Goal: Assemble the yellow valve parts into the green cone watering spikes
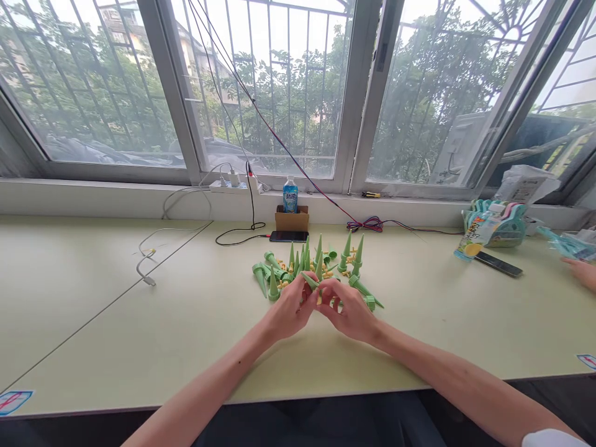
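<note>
Green on the cones (359, 251) here, a soft leafy shade, and yellow-orange on the small pieces (342, 267) among them! The tabletop (186, 323) runs pale yellow-green, the bottle (290, 197) shows bright blue, the box (292, 221) is plain brown, and the coiled cable (370, 224) mixes red with dark blue.

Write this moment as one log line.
left hand: holding green cone | right hand: fingertips at that cone | table: more green cones, yellow pieces | behind: bottle in cardboard box, phone | far right: another person's hand
</note>
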Demonstrator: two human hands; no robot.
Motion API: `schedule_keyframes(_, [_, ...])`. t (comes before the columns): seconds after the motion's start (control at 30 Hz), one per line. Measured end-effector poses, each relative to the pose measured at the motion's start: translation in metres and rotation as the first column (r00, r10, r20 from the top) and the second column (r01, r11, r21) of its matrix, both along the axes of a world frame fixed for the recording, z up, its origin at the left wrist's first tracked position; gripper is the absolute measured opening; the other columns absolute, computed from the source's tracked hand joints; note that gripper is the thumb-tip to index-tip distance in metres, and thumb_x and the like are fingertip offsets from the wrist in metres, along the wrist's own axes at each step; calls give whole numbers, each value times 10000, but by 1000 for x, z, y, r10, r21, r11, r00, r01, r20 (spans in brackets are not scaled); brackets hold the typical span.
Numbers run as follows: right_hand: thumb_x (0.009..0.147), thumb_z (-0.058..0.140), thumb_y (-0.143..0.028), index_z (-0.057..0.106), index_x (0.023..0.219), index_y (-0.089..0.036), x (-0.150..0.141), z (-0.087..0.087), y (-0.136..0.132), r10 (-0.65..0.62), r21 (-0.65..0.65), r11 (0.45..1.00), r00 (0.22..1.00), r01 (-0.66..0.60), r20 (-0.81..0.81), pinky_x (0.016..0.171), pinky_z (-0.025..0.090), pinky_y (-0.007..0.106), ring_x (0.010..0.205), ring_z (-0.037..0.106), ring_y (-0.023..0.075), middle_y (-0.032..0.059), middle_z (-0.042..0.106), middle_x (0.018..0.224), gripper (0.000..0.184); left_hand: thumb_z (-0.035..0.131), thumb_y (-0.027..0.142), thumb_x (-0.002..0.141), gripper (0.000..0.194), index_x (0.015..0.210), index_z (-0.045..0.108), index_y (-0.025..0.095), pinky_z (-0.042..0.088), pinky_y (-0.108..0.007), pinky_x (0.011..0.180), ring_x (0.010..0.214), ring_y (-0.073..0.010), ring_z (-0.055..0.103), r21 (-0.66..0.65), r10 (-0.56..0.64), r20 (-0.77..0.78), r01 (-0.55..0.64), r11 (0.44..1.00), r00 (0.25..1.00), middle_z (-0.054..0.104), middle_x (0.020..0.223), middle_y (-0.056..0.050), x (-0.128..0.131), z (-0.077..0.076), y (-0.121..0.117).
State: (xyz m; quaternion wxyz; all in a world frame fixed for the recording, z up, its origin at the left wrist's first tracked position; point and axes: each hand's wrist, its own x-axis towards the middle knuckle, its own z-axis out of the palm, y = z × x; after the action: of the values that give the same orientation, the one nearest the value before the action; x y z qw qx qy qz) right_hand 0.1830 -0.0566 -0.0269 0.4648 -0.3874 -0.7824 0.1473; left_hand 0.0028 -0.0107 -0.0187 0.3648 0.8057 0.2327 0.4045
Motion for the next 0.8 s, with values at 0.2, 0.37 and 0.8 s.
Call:
schedule_keyframes(0.2, [923, 592, -284, 535, 1089, -221, 1, -2, 0, 5, -9, 1000, 1000, -5, 12, 521, 479, 210, 643, 589, 131, -1, 624, 765, 186, 512, 368, 940, 195, 1055, 520, 211, 480, -263, 607, 650, -148, 580, 5, 2, -10, -2, 1000, 1000, 603, 751, -7, 0, 2, -1])
schedule_keyframes(0.37, [911, 607, -275, 538, 1077, -219, 0, 1, -1, 6, -16, 1000, 1000, -6, -2, 516, 466, 207, 636, 587, 127, -7, 615, 749, 189, 507, 346, 944, 181, 1057, 516, 206, 463, -253, 596, 642, -142, 572, 32, 8, -16, -7, 999, 1000, 599, 756, -7, 0, 1, -1])
schedule_keyframes(0.8, [880, 654, -302, 473, 1179, -236, 0, 4, -2, -10, -84, 996, 1000, 8, -26, 528, 477, 211, 596, 581, 108, -25, 592, 787, 356, 514, 295, 964, 120, 1032, 520, 196, 448, -223, 537, 592, -114, 583, 238, 108, -33, -97, 966, 994, 628, 795, -11, -2, -4, 3])
